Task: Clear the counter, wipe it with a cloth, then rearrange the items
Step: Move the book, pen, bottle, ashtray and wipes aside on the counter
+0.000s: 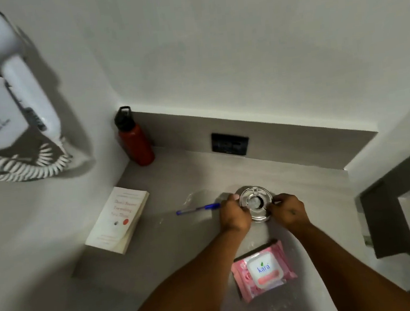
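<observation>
Two hands grip a glass ashtray (255, 203) at the counter (183, 246) centre: left hand (233, 214) fingers curled on its left rim, right hand (291, 212) fingers pinching its right rim. Pen (197, 209) just left; wipes pack (263, 270) near the front edge; bottle (134, 140) in the back-left corner.
</observation>
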The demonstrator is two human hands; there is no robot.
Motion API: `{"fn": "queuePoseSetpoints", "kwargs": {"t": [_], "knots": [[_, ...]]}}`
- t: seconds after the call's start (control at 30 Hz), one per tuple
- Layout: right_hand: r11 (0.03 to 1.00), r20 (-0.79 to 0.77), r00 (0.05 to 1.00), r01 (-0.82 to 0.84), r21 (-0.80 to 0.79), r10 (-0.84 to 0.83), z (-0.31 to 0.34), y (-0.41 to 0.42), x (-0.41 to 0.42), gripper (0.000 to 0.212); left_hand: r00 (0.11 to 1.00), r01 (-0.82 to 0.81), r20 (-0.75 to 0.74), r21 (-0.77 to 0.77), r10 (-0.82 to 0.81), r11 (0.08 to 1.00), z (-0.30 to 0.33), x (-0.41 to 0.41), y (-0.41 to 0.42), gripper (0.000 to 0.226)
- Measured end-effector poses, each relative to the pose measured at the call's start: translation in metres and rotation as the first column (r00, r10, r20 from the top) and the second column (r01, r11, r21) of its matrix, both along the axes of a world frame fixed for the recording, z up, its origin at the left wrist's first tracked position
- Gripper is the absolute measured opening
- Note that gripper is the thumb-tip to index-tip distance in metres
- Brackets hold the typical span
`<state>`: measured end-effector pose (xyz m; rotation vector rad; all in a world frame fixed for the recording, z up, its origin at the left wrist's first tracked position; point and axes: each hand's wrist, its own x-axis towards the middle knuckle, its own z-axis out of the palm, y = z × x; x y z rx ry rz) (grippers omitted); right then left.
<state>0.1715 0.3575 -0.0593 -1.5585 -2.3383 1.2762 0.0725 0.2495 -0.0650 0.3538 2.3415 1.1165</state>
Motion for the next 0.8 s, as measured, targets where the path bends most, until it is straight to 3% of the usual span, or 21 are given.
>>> {"fn": "queuePoseSetpoints", "kwargs": {"t": [0.33, 0.53, 0.63, 0.73, 0.8], "knots": [[0.971, -0.138, 0.989, 0.024, -0.237, -0.058, 0.003, -0.041, -0.184, 0.020, 0.966, -0.236, -0.114, -0.030, 0.231, 0.971, 0.014, -0.155, -0.056, 0.026], [0.961, -0.114, 0.993, -0.046, -0.271, 0.015, -0.016, -0.063, -0.282, 0.023, 0.935, -0.354, -0.001, 0.004, 0.354, 0.935, -0.002, -0.241, -0.082, 0.025], [0.966, -0.089, 0.996, -0.050, -0.254, 0.028, -0.025, -0.059, -0.312, 0.020, 0.824, -0.546, 0.287, 0.171, 0.489, 0.820, 0.000, -0.266, -0.076, 0.008], [0.968, -0.064, 0.998, -0.043, -0.247, 0.028, -0.034, -0.054, -0.330, 0.024, 0.652, -0.745, 0.480, 0.262, 0.587, 0.613, -0.001, -0.282, -0.066, 0.024], [0.974, -0.045, 0.998, -0.058, -0.219, 0.050, -0.038, -0.051, -0.333, 0.023, 0.544, -0.828, 0.632, 0.296, 0.552, 0.477, -0.004, -0.286, -0.063, 0.023]]}}
